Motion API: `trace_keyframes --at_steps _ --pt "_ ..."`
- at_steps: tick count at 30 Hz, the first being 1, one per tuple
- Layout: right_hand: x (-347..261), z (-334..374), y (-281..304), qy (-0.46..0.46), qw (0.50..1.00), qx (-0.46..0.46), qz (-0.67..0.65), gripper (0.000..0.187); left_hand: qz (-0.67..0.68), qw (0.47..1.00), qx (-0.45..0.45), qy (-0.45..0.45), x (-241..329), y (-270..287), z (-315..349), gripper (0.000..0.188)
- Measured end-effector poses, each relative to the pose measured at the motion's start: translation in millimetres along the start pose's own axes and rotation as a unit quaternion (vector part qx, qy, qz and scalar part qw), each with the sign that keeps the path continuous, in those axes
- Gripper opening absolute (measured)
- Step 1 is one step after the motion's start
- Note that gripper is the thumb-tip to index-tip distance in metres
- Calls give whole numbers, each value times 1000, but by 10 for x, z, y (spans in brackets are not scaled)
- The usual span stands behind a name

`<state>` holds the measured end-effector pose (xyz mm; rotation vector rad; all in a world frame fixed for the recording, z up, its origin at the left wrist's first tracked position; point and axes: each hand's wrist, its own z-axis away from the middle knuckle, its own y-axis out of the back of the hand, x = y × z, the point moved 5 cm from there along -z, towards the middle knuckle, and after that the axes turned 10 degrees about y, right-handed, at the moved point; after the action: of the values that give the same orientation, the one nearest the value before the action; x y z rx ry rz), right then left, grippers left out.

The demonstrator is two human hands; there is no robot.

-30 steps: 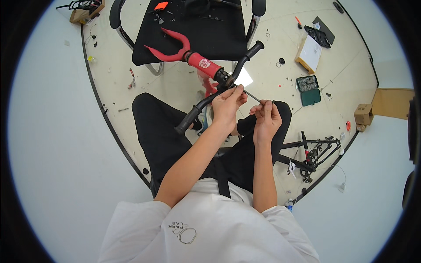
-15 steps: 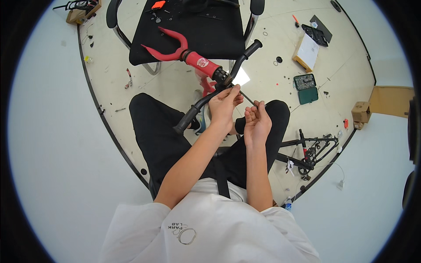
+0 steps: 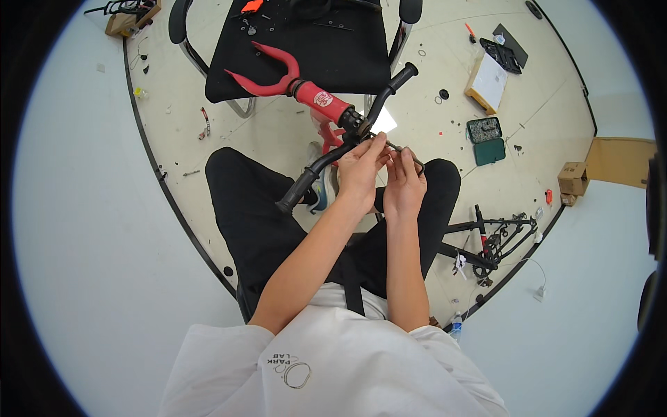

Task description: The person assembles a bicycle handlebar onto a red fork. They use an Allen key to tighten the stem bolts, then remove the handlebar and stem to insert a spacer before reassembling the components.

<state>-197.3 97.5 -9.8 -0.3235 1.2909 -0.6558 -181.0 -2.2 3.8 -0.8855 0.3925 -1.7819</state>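
Note:
A red bicycle fork (image 3: pixel 323 102) lies against the front of a black chair seat, its prongs pointing up and left. Black handlebars (image 3: pixel 321 164) are clamped to its near end by a black stem (image 3: pixel 355 122). Just beside the stem, my left hand (image 3: pixel 358 170) is closed, thumb and fingertips pinching a dark L-shaped hex key (image 3: pixel 420 165) close to the clamp. My right hand (image 3: pixel 404 189) grips the same key farther out, near its bent end. The key's tip and the bolt are hidden by my left fingers.
The black chair (image 3: pixel 326 59) carries small loose parts and an orange piece. To the right on the floor are an open green case (image 3: pixel 489 150), a white-topped box (image 3: pixel 486 83) and a black bike frame (image 3: pixel 486 240). A cardboard box (image 3: pixel 573 178) stands by the wall.
My right hand has moved slightly left and closer to my left hand. The hex key's bent end now shows beyond my right fingers. The fork and handlebars stay nearly still.

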Motion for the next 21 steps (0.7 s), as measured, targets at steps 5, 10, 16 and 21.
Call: trace_keyframes --at_steps 5,10,16,21 --pt "163 -22 49 -50 993 -17 -107 15 -19 999 44 24 13 23 -43 20" --pt "382 -61 95 -99 985 19 -137 20 -18 995 99 26 -1 -40 13 18" --pt "61 79 -255 -74 990 111 -54 18 33 991 124 25 -32 -125 47 14" --pt "16 38 -196 4 992 119 28 11 75 987 137 29 -24 -164 72 14"
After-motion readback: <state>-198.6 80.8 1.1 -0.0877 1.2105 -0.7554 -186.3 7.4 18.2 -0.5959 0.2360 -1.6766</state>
